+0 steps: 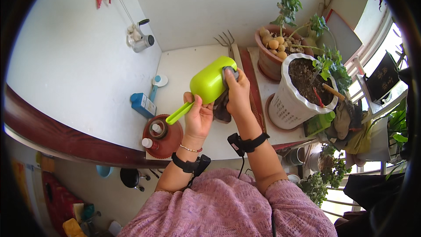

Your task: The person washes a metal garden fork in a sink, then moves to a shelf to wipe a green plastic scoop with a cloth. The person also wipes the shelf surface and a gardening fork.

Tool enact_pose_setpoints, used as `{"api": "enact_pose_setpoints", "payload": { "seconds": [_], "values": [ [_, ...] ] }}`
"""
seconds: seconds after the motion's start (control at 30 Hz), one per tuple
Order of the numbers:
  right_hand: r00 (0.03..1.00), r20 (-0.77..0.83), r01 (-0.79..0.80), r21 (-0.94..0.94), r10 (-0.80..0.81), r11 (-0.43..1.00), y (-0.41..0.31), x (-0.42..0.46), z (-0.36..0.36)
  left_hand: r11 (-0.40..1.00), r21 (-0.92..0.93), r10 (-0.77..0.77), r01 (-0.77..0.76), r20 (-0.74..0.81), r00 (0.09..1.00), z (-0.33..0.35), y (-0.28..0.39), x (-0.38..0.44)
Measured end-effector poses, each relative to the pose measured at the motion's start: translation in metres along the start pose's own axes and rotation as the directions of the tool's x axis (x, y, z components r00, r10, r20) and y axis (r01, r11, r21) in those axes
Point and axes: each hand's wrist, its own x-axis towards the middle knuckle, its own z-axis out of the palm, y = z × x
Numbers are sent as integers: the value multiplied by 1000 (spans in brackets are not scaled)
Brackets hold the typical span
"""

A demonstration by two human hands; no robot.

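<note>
A bright green plastic scoop is held up before me, its handle pointing down to the left. My left hand grips it where the handle joins the bowl. With my right hand I press a bunched grey cloth against the outside of the bowl near its rim. Behind the scoop and my right hand lies a dark object, partly hidden; I cannot tell what it is. A metal hand fork lies beyond, its tines towards the wall.
Potted plants stand at right: a terracotta pot and a white fluted pot. At left are a blue bottle, a white-and-blue brush-like tool and a red-brown saucer holding small containers. A crank grinder is by the left wall.
</note>
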Motion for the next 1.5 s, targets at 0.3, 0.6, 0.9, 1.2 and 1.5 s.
{"api": "enact_pose_setpoints", "payload": {
  "seconds": [0.3, 0.6, 0.9, 1.2, 1.5],
  "values": [
    [976, 81, -213, 127, 204, 969, -5, 0, -6, 998, -47, 42, -44, -43, 998, -10, 1, 1],
    [948, -33, -304, 207, 317, 930, -13, 18, -10, 997, 78, -14, 11, 43, 999, 2, 2, -11],
    [1000, -4, 4, -208, -5, 978, -11, 10, -20, 988, 153, -40, 34, 37, 999, 2, 3, -14],
    [965, 197, -153, -121, 175, 981, -35, 11, -35, 320, 869, -177, -378, 447, 877, 5, 41, -4],
    [935, 5, -355, -20, 355, 935, -16, 17, -36, 402, 860, -161, -316, 406, 900, -7, 45, -7]
  ]
}}
